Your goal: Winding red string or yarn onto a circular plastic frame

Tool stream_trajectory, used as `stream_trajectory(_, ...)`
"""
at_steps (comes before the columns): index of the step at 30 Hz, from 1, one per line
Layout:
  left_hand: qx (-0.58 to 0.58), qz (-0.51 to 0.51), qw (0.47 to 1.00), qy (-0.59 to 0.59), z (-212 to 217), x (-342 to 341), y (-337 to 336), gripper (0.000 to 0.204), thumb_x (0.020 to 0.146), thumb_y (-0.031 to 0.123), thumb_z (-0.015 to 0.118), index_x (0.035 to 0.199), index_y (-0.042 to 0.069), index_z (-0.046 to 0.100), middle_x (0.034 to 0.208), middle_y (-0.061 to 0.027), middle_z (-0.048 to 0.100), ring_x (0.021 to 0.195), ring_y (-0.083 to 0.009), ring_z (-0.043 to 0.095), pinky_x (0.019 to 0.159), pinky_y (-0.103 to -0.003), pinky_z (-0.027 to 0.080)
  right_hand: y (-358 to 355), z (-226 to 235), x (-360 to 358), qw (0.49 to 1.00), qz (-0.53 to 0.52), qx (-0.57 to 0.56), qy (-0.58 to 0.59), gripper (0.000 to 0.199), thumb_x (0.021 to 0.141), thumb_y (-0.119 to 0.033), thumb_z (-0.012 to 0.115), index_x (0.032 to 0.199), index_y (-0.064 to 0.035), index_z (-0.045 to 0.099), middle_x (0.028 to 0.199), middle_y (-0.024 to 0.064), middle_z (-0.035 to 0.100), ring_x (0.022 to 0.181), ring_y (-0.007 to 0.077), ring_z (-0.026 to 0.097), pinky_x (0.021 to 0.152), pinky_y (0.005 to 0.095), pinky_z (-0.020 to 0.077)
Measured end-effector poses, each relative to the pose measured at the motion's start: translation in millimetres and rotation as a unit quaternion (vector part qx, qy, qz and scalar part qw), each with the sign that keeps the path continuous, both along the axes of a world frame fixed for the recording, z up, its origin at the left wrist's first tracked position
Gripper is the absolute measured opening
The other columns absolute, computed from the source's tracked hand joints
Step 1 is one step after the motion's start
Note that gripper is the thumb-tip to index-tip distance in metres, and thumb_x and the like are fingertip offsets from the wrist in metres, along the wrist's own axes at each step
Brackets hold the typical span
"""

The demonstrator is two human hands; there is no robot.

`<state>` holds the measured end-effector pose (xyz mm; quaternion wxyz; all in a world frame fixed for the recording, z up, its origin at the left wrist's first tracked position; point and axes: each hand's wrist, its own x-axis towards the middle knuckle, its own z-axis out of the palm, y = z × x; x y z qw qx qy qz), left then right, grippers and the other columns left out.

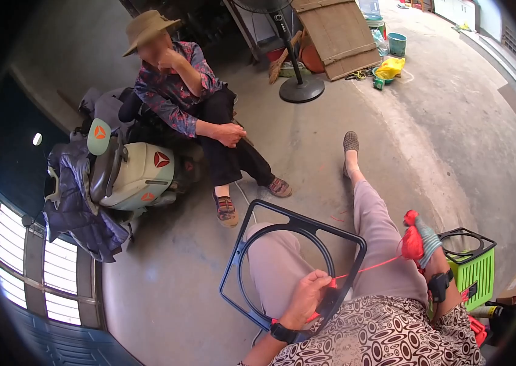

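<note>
A black plastic square frame (229, 273) with a round ring inside rests tilted across my lap. My left hand (308, 294) pinches the ring's right side, where red cord is wound round it. From there a taut strand of red cord (368, 268) runs up and right. Its other end reaches a red bundle of cord (413, 243) in my right hand (430, 239), which wears a grey-green striped glove. The right fingers are closed round the bundle and partly hidden by it. More red shows on the frame near my left wrist.
Beside my right arm a similar black frame (483, 239) lies on a green plastic crate (476, 276). A seated person in a hat (175, 91) is across from me, beside a parked scooter (142, 177). Farther back stand a fan base (302, 89), a wooden board (338, 36) and a bucket (397, 46).
</note>
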<state>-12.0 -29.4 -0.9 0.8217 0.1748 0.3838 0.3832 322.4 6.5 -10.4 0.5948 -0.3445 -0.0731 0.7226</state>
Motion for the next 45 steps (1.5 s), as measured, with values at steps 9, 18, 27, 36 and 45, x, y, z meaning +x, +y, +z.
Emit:
stream_trajectory(9,-0.005,-0.026,1.000,0.004,1,-1,3,0.010,0.092,0.010,0.054,0.093,0.001,0.057,0.082,-0.0083,0.063,0.070,-0.0135,0.062,0.066,-0.026,0.054,5,-12,-10,0.980,-0.019,-0.117,-0.160,0.034,0.090,-0.035,0.055,0.103,-0.0036,0.056,0.078,0.0055,0.062,0.060,0.0152,0.059,0.050,0.0282,0.0480)
stream_trajectory(18,0.052,-0.044,0.998,-0.013,3,7,-7,0.014,0.092,0.016,0.055,0.091,0.003,0.059,0.086,-0.0044,0.064,0.074,-0.0086,0.060,0.069,-0.022,0.049,30,-4,-103,0.891,0.437,0.041,-0.115,0.037,0.079,-0.012,0.065,0.114,-0.0014,0.058,0.090,0.0030,0.062,0.086,0.0121,0.056,0.074,0.0260,0.0458)
stream_trajectory(27,0.061,0.043,0.990,0.119,-32,5,0,0.026,0.093,0.024,0.045,0.096,0.005,0.063,0.078,0.0009,0.062,0.061,-0.0045,0.052,0.051,-0.020,0.039,48,-19,-151,0.885,0.462,-0.044,0.037,0.044,0.090,-0.041,0.053,0.120,-0.0082,0.055,0.105,0.0038,0.063,0.088,0.0146,0.061,0.076,0.0305,0.0495)
stream_trajectory(36,-0.060,0.001,0.997,-0.051,-2,0,11,0.027,0.092,0.019,0.045,0.093,-0.004,0.057,0.087,-0.0137,0.062,0.079,-0.0204,0.059,0.075,-0.032,0.049,65,-9,-130,0.994,-0.027,-0.043,0.093,0.023,0.085,-0.017,0.061,0.099,-0.0017,0.051,0.085,0.0082,0.058,0.079,0.0237,0.059,0.080,0.0387,0.0514)
stream_trajectory(45,-0.048,-0.007,0.999,-0.006,-1,0,8,0.018,0.091,0.014,0.049,0.093,-0.002,0.057,0.084,-0.0110,0.062,0.073,-0.0175,0.060,0.071,-0.030,0.051,-11,7,-31,0.968,0.120,0.112,0.191,0.038,0.096,-0.038,0.041,0.103,-0.0005,0.049,0.062,-0.0012,0.048,0.041,0.0079,0.041,0.053,0.0288,0.0439)
